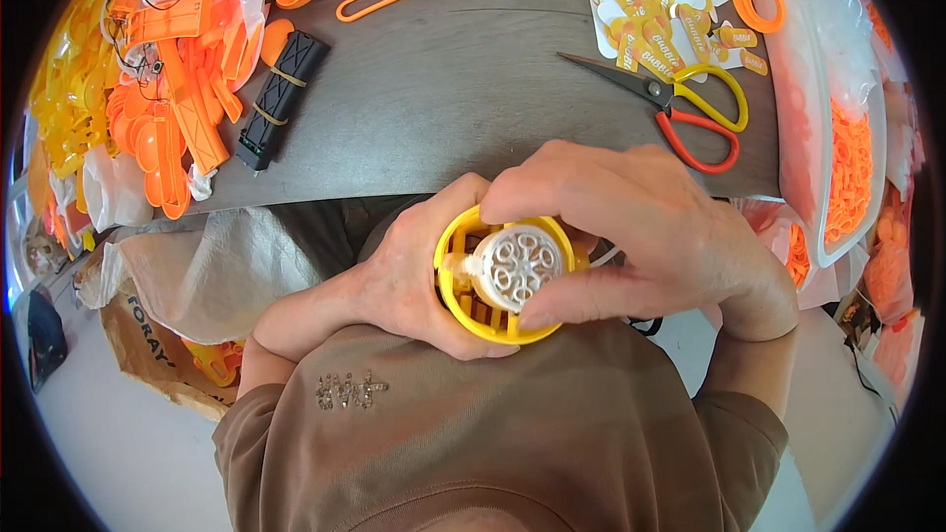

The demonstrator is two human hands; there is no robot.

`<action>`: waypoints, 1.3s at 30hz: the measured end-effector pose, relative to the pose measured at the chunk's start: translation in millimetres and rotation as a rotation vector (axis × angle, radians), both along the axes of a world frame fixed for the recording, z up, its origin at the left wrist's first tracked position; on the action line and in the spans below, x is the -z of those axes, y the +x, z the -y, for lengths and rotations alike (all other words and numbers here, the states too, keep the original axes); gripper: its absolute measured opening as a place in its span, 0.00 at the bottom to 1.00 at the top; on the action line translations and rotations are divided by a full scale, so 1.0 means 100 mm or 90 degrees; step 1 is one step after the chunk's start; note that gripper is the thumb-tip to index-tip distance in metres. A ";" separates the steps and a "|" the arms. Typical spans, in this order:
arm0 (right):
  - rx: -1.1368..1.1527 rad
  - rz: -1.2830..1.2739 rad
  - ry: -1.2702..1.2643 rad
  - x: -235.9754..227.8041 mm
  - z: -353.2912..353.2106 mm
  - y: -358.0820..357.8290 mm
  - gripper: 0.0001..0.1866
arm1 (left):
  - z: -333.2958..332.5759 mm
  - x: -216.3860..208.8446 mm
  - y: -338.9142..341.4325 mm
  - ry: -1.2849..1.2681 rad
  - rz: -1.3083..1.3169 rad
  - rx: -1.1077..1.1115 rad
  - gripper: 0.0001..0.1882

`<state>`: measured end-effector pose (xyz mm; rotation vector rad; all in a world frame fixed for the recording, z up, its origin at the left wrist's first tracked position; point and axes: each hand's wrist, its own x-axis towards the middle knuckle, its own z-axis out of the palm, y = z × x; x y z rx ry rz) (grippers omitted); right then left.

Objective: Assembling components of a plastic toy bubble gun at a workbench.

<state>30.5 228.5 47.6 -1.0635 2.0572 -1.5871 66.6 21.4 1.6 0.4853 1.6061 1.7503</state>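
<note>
Against my chest, below the table's near edge, I hold a yellow round housing (505,337) with ribs inside. My left hand (409,271) wraps its left side, fingers closed around the wall. From above and the right, my right hand (641,227) reaches over it. Its thumb and fingers close on a white round bubble nozzle (525,266) with several small rings in its face. The nozzle sits at the housing's open mouth; whether it is seated cannot be seen. A white piece of tube or wire (607,256) shows beside the right fingers.
Scissors (680,103) with one yellow and one red handle lie on the dark table (434,108). Labels (655,20) lie behind them. A banded black part (283,99) and orange pieces (177,108) are at left; a bin (838,167) of small orange parts stands right.
</note>
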 end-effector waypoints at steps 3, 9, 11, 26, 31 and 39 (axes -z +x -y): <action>0.042 0.013 -0.011 -0.11 0.04 0.07 0.26 | 0.03 -0.05 0.00 0.009 -0.156 0.000 0.35; 0.096 -0.110 -0.034 -0.28 0.12 0.20 0.29 | -0.11 -0.22 -0.03 0.099 -0.310 -0.081 0.26; 0.084 -0.112 -0.039 -0.37 0.14 0.20 0.29 | -0.19 0.01 -0.07 0.215 -0.405 -0.115 0.25; 0.097 -0.200 0.063 -0.35 0.04 0.38 0.21 | -0.10 -0.15 0.03 0.097 -0.415 -0.135 0.29; 0.152 -0.328 0.114 -0.31 0.05 0.45 0.23 | -0.04 -0.08 0.07 0.053 -0.366 -0.094 0.33; 0.183 -0.242 0.013 -0.13 0.13 0.56 0.27 | -0.02 -0.05 0.10 0.081 -0.332 -0.061 0.35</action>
